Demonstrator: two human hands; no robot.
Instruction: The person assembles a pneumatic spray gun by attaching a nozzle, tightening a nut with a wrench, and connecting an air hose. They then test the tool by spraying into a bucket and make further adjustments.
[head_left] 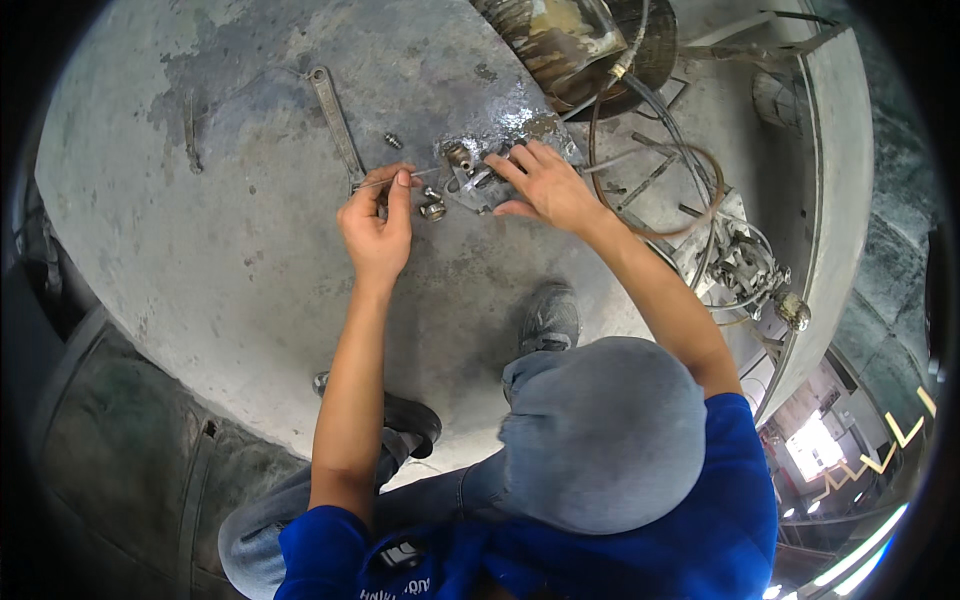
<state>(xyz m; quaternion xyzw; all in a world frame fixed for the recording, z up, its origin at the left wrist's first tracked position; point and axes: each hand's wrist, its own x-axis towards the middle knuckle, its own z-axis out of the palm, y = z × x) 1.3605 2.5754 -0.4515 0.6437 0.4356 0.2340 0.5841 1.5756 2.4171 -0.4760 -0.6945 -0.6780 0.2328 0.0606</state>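
My left hand [378, 228] is closed in a pinch on a thin metal rod [428, 171], which points right toward a small cluster of metal parts. In that cluster lie a cylindrical metal fitting [459, 157], a flat metal plate [470, 196] and a round nut-like fitting [432, 211]. Over the cluster's right side reaches my right hand [550, 192], thumb and fingers spread apart. Its fingertips are at the dark parts there, and I cannot tell what lies under them. A small threaded piece [393, 141] sits just beyond my left hand.
Left of the parts lies a long wrench [335, 118], with a thinner metal tool [192, 135] farther left. At the far right stands a stained round container [640, 75]. Hoses [690, 160] and a metal assembly [745, 265] lie on the right. My shoe [550, 315] is close by.
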